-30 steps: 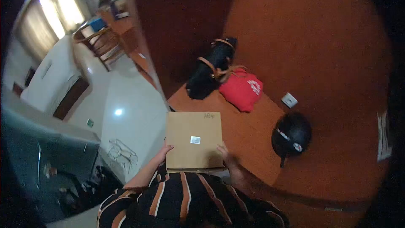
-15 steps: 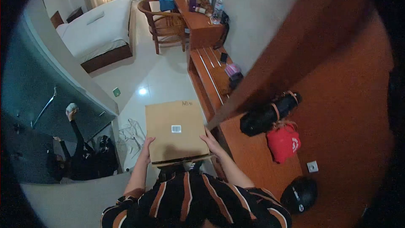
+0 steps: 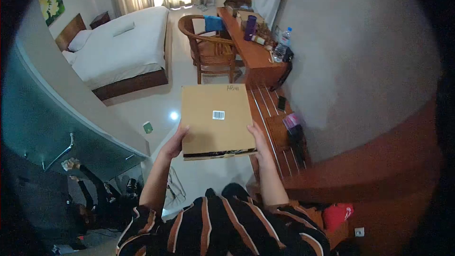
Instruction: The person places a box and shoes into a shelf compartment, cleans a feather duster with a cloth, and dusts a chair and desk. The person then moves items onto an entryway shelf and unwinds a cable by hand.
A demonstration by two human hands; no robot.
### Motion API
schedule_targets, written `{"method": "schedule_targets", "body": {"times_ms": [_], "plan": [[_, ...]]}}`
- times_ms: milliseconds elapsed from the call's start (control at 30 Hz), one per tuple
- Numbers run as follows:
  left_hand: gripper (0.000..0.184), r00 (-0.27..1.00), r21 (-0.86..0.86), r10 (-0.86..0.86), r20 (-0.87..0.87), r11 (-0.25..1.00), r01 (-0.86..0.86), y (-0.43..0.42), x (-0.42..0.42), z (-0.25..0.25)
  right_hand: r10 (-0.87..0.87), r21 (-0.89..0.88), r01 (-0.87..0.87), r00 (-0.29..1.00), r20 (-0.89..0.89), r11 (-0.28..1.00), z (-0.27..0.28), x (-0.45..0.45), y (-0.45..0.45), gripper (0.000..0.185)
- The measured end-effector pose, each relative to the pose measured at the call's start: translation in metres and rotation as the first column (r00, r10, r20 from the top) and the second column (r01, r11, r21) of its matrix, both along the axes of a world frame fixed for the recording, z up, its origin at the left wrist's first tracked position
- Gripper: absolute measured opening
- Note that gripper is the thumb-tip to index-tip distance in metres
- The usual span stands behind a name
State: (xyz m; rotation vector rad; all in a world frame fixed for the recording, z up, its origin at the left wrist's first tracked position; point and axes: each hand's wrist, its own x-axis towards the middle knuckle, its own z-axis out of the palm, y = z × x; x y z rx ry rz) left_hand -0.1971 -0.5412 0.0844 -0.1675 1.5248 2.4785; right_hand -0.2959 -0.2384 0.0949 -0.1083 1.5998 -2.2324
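Note:
Held level in front of my body is a cardboard box [image 3: 215, 132], marked "AB41" near its far edge, with a white barcode label [image 3: 218, 115] on top. Black tape runs along its near edge. My left hand [image 3: 176, 142] grips the box's left side, thumb on the top face. On the opposite side my right hand [image 3: 258, 141] holds it the same way. The fingers beneath the box are hidden.
Ahead stand a wooden chair [image 3: 213, 50] and a desk [image 3: 260, 59] with bottles on it. A slatted bench [image 3: 272, 128] runs along the right. A bed [image 3: 125, 52] is at far left. Behind glass at lower left, another person [image 3: 102, 194] holds something pale.
I have moved forward past the wooden partition, the box still in both hands. The desk, chair and bench are nearer. The other person behind the glass has lowered the raised hand.

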Motion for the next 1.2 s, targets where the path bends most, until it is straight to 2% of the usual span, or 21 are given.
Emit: {"method": "schedule_targets", "body": {"times_ms": [100, 167, 233, 300, 367, 400, 500, 567, 600, 667, 733, 833, 900, 967, 1033, 1100, 1167, 1200], "plan": [[0.076, 1.000, -0.029, 0.028, -0.007, 0.999, -0.028, -0.029, -0.058, -0.004, 0.036, -0.030, -0.035, 0.999, 0.027, 0.999, 0.017, -0.060, -0.031, 0.054], [0.075, 0.995, -0.046, 0.104, -0.015, 0.994, -0.104, -0.040, -0.095, -0.003, 0.041, -0.061, -0.040, 0.999, 0.021, 0.997, 0.013, -0.095, -0.049, 0.054], [0.064, 0.966, 0.019, 0.256, -0.038, 0.967, -0.255, -0.052, -0.141, -0.001, 0.023, -0.087, -0.028, 0.998, -0.057, 0.996, 0.022, -0.135, -0.071, 0.051], [0.061, 0.961, 0.050, 0.275, -0.030, 0.961, -0.273, -0.068, -0.187, 0.005, 0.021, -0.062, -0.024, 0.998, -0.052, 0.998, 0.025, -0.181, -0.089, 0.054], [0.060, 0.947, 0.080, 0.322, 0.013, 0.943, -0.322, -0.085, -0.232, 0.008, 0.074, -0.020, -0.079, 0.979, -0.192, 0.997, 0.015, -0.234, -0.104, 0.056], [0.060, 0.935, 0.052, 0.355, -0.019, 0.934, -0.354, -0.090, -0.245, 0.015, 0.070, -0.025, -0.076, 0.977, -0.202, 0.997, 0.020, -0.251, -0.111, 0.056], [0.061, 0.937, 0.082, 0.348, 0.016, 0.934, -0.348, -0.109, -0.308, 0.030, 0.125, -0.114, -0.144, 0.979, -0.158, 0.983, 0.031, -0.319, -0.133, 0.060], [0.060, 0.925, 0.082, 0.380, 0.015, 0.921, -0.380, -0.117, -0.350, 0.045, 0.077, -0.004, -0.078, 0.988, -0.131, 0.997, 0.055, -0.358, -0.150, 0.059], [0.060, 0.911, 0.074, 0.411, 0.024, 0.909, -0.411, -0.122, -0.367, 0.048, 0.074, -0.007, -0.076, 0.990, -0.119, 0.997, 0.054, -0.383, -0.157, 0.059], [0.060, 0.918, 0.090, 0.396, 0.002, 0.914, -0.395, -0.140, -0.406, 0.047, 0.148, 0.196, -0.104, 0.963, -0.227, 0.975, 0.052, -0.443, -0.168, 0.056], [0.061, 0.925, 0.115, 0.378, -0.032, 0.921, -0.373, -0.160, -0.454, 0.042, 0.160, 0.225, -0.107, 0.959, -0.232, 0.968, 0.060, -0.493, -0.182, 0.054], [0.062, 0.954, 0.192, 0.300, 0.005, 0.936, -0.295, -0.183, -0.523, 0.044, 0.190, 0.313, -0.109, 0.951, -0.242, 0.943, 0.074, -0.572, -0.202, 0.054], [0.062, 0.929, 0.162, 0.359, -0.092, 0.926, -0.342, -0.191, -0.570, 0.058, 0.274, 0.299, -0.208, 0.941, -0.197, 0.931, 0.084, -0.621, -0.213, 0.056], [0.062, 0.949, 0.132, 0.308, -0.064, 0.946, -0.298, -0.210, -0.624, 0.055, 0.250, 0.316, -0.176, 0.945, -0.211, 0.932, 0.093, -0.661, -0.224, 0.057], [0.059, 0.910, 0.130, 0.345, -0.232, 0.938, -0.322, -0.224, -0.689, 0.049, 0.272, 0.379, -0.167, 0.930, -0.245, 0.910, 0.103, -0.710, -0.233, 0.057], [0.057, 0.933, 0.168, 0.301, -0.196, 0.948, -0.270, -0.229, -0.738, 0.062, 0.188, 0.373, -0.090, 0.953, -0.236, 0.923, 0.102, -0.757, -0.244, 0.055], [0.057, 0.932, 0.181, 0.274, -0.239, 0.955, -0.235, -0.226, -0.788, 0.080, 0.090, 0.393, 0.051, 0.939, -0.332, 0.918, 0.116, -0.792, -0.249, 0.053], [0.059, 0.970, 0.280, 0.196, -0.146, 0.948, -0.150, -0.230, -0.819, 0.072, 0.071, 0.396, 0.067, 0.943, -0.325, 0.916, 0.117, -0.814, -0.246, 0.053]]}}
